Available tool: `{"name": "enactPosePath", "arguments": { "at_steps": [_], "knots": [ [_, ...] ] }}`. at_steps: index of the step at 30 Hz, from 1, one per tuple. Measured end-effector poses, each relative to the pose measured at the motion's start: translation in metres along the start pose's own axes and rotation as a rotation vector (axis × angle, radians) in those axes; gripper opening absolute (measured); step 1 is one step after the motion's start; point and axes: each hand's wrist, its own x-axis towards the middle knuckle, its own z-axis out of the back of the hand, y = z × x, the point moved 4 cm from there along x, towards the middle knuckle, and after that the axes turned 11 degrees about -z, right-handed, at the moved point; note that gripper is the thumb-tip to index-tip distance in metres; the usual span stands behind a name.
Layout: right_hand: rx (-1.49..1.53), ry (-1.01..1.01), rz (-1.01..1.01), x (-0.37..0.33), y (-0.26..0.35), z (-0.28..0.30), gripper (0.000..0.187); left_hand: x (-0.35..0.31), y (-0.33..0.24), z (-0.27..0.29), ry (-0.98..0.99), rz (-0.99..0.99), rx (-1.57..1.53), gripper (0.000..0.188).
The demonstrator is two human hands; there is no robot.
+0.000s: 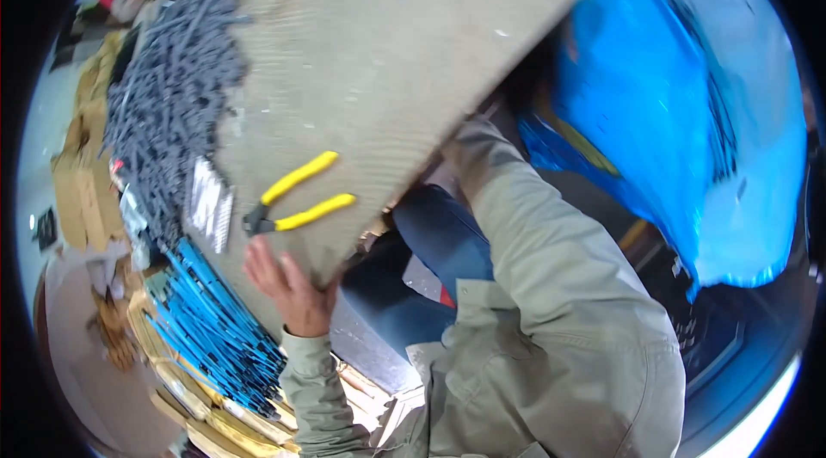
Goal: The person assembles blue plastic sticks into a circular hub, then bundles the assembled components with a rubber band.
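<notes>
My left hand (293,293) rests at the near edge of the worktable (361,45), fingers stretched out and slightly apart, holding nothing. Just beyond its fingertips lies a pair of pliers or cutters (301,191) with yellow handles spread apart and a dark head. The right sleeve (538,226) reaches forward to the table's right edge. There my right hand drops out of sight at or under the edge, so its fingers and anything in them are hidden.
Dark grey strip-like pieces (176,97) are heaped along the table's left side. Nearer are a clear bag (209,200) and a bundle of blue rods (211,320). Cardboard boxes (86,183) stand further left. A large blue plastic bag (645,105) fills the right side.
</notes>
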Motion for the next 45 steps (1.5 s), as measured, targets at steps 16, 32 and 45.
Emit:
{"name": "enactPosePath", "arguments": {
  "at_steps": [16, 32, 45],
  "knots": [
    [-0.209, 0.081, -0.388, 0.064, -0.089, -0.071, 0.019, 0.0, 0.01, 0.006, 0.091, 0.122, -0.276, 0.063],
    [-0.484, -0.017, -0.55, 0.008, -0.056, -0.025, 0.019, -0.001, 0.003, 0.006, 0.1, 0.135, -0.357, 0.083],
    [-0.811, -0.356, -0.647, -0.18, 0.13, 0.063, 0.02, 0.006, 0.005, 0.003, 0.05, 0.15, -0.262, 0.084]
  ]
}}
